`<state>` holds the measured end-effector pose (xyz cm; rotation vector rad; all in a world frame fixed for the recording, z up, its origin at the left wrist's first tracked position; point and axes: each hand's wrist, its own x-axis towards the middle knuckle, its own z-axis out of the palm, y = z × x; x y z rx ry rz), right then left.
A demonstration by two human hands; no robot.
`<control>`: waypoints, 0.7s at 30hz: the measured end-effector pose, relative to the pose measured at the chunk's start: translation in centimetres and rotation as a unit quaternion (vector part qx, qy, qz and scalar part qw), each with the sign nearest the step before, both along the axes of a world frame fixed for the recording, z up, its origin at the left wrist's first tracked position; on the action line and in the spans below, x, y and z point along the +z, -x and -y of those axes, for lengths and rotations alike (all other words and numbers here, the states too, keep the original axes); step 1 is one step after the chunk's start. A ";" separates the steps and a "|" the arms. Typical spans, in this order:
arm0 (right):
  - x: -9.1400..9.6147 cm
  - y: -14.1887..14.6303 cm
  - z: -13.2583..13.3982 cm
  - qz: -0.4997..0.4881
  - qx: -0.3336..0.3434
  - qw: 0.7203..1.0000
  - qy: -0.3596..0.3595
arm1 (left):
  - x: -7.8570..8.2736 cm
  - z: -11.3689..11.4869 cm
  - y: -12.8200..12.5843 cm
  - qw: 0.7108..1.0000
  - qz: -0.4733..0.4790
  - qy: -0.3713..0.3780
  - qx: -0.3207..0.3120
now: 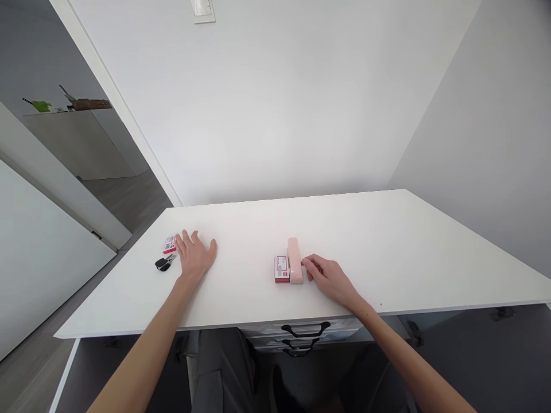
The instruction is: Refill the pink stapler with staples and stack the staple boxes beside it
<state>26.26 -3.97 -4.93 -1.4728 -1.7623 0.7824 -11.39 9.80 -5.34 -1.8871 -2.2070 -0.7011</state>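
Observation:
My left hand lies with spread fingers on the white tabletop, its fingertips at the edge of a small white and red box. Just below that box is a small black item with a metal-looking end, perhaps a staple remover. A pink stapler stands lengthwise near the middle, pointing away from me. Against its left side sit small red and white boxes, seemingly stacked. My right hand is at the stapler's right side, thumb and fingers pinched together. A hint of red shows at the fingertips; what they hold is mostly hidden.
The white tabletop meets a plain wall at the back. Drawers with black handles are under its front edge, close to my legs. A tiny dark speck lies near the front right. A doorway opens at the left.

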 end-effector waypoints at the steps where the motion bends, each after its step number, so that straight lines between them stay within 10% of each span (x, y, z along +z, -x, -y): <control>1: 0.0 0.0 0.0 0.000 0.000 1.000 0.001 | -0.1 -0.2 0.1 1.000 -0.003 -0.008 0.007; 9: -0.1 0.1 0.1 -0.002 0.000 1.000 0.007 | -0.3 -0.5 0.1 0.997 -0.004 -0.057 0.058; 17: -0.1 0.1 0.1 -0.008 0.000 1.000 0.011 | 0.9 1.2 -1.1 0.990 -0.047 -0.075 -0.108; 21: -0.1 0.1 0.1 -0.005 -0.002 1.000 0.008 | 1.0 1.4 -1.2 0.994 -0.041 -0.064 -0.072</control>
